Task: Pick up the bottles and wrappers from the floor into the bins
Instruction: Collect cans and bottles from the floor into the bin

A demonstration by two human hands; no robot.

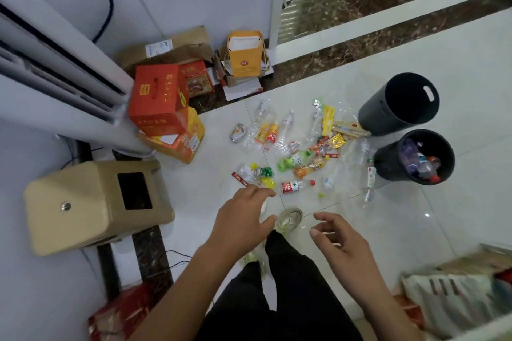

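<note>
Litter (299, 147) spread on the floor (415, 230) between the boxes (158, 99) and two dark bins (368, 116); bottles and wrappers mixed, plus a can (237, 132); near bin (388, 166) already holds bottles, far bin looks empty from here; nearest piece is the red-label bottle (295, 186), lying on its side just beyond the left hand (243, 219); likely empty plastic, so light, thin-walled, crushes easily, may roll; best taken round the body mid-label or at the neck; wrappers (329, 141) are flimsy film, slippery, need a pinch at an edge; red stick wrapper (240, 179) lies just beside left fingertips; left hand's grip wide, fingers spread, palm down, holding nothing, touching nothing I can tell; right hand (340, 238) half-curled, thumb and forefinger apart, also empty; both hover above the floor; a clear item (289, 220) sits between the hands, blurred, cannot tell what.
</note>
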